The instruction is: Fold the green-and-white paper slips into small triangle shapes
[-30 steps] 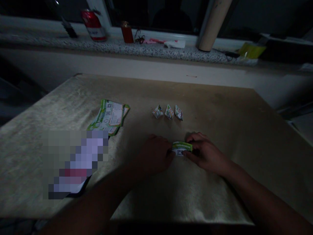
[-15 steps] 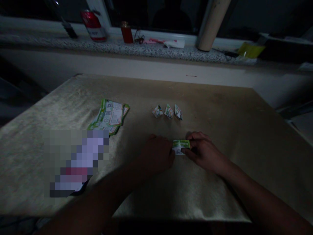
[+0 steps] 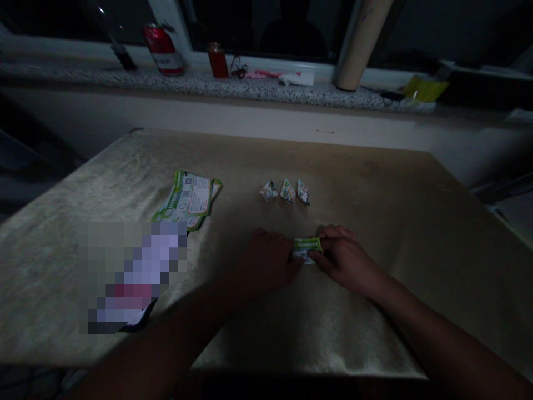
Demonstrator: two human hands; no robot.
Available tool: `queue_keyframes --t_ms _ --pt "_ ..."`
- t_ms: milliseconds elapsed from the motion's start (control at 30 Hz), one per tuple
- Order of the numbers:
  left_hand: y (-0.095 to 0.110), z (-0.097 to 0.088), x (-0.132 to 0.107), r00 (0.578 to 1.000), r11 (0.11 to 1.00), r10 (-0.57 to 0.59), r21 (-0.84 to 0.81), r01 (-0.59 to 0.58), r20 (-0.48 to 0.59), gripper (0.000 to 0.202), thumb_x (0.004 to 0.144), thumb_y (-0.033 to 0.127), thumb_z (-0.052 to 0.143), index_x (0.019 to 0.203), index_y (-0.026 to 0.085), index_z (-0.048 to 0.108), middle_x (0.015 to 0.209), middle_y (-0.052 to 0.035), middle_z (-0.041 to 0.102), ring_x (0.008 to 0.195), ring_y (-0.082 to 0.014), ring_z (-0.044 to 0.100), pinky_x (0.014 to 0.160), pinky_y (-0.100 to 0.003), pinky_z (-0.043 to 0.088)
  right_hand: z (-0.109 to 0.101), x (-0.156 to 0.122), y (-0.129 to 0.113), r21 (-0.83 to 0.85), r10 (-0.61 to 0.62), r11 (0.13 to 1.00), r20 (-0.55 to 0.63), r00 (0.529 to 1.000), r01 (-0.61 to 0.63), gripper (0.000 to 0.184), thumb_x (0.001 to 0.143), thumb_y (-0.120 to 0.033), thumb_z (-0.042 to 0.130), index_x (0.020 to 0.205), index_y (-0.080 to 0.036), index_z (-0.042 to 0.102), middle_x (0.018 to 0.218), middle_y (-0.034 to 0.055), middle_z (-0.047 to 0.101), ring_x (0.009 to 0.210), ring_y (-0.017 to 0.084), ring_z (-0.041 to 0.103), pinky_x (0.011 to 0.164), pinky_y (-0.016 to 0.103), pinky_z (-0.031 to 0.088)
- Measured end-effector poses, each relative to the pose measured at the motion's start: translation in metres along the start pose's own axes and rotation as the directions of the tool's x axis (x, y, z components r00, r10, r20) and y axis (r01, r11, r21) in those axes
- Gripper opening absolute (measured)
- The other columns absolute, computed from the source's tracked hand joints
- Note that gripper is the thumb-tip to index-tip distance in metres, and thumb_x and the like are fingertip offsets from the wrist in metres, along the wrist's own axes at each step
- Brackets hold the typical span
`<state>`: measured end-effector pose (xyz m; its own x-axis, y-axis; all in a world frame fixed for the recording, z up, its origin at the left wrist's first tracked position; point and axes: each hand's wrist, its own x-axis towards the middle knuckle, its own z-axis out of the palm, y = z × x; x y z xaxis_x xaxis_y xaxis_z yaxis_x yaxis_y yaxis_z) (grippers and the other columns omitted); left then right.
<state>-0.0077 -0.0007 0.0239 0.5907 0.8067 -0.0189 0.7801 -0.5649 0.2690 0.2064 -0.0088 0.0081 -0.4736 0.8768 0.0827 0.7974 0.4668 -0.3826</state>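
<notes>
A small folded green-and-white paper slip point(image 3: 305, 248) lies low on the table point(image 3: 375, 183), pinched between both hands. My left hand point(image 3: 268, 261) grips its left end with curled fingers. My right hand point(image 3: 343, 256) holds its right end, fingers closed over the edge. Beyond the hands, three small folded paper shapes point(image 3: 286, 191) stand in a row. A stack of flat green-and-white paper slips point(image 3: 189, 199) lies to the left.
A blurred-out object point(image 3: 133, 275) rests at the table's left front. Behind the table runs a speckled sill point(image 3: 250, 86) with a red can point(image 3: 163, 49), a small red container point(image 3: 217, 59), a cardboard tube point(image 3: 360, 41) and yellow packaging point(image 3: 427, 88). The room is dim.
The visible strip of paper between my hands has grown shorter as my right hand slid a little leftward toward my left. The folded shapes and stack have not moved.
</notes>
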Motion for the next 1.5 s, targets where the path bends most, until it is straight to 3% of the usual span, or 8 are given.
queue_keyframes --t_ms 200,767,1100,1500 --pt "0.000 -0.003 0.005 0.998 1.000 -0.022 -0.012 0.022 0.055 0.036 0.091 0.047 0.053 0.077 0.017 0.068 0.074 -0.0074 0.071 0.068 -0.0236 0.067 0.076 -0.042 0.048 0.001 0.000 0.000 -0.025 0.015 1.000 0.011 1.000 -0.015 0.019 0.094 -0.030 0.060 0.084 -0.019 0.072 0.090 0.0060 0.064 0.092 0.024 0.058 0.088 0.041 0.042" --pt "0.006 -0.006 0.009 0.992 0.995 -0.096 0.045 0.092 0.087 0.032 0.088 0.044 0.055 0.079 0.016 0.067 0.074 -0.0097 0.072 0.071 -0.0270 0.070 0.079 -0.043 0.050 0.002 -0.001 0.000 -0.039 0.011 0.999 -0.021 1.000 -0.012 0.021 0.094 -0.030 0.059 0.084 -0.019 0.073 0.091 0.0071 0.066 0.093 0.025 0.059 0.086 0.041 0.044" --pt "0.005 -0.006 0.010 0.991 0.996 -0.094 0.021 0.092 0.100 0.032 0.088 0.044 0.054 0.081 0.016 0.068 0.078 -0.0103 0.072 0.072 -0.0275 0.070 0.079 -0.045 0.051 0.000 -0.001 0.000 0.016 0.000 1.000 -0.032 1.000 0.000 0.016 0.086 -0.036 0.069 0.085 -0.021 0.074 0.091 0.0058 0.067 0.090 0.024 0.061 0.086 0.040 0.046" --pt "0.004 -0.012 0.012 0.980 0.993 -0.118 0.003 0.119 0.160 0.031 0.085 0.043 0.054 0.082 0.016 0.070 0.080 -0.0109 0.074 0.073 -0.0269 0.070 0.075 -0.039 0.050 -0.001 0.001 -0.002 0.034 0.064 0.997 0.011 0.998 -0.065 0.017 0.083 -0.040 0.072 0.084 -0.023 0.075 0.090 0.0044 0.067 0.090 0.023 0.062 0.088 0.038 0.044"
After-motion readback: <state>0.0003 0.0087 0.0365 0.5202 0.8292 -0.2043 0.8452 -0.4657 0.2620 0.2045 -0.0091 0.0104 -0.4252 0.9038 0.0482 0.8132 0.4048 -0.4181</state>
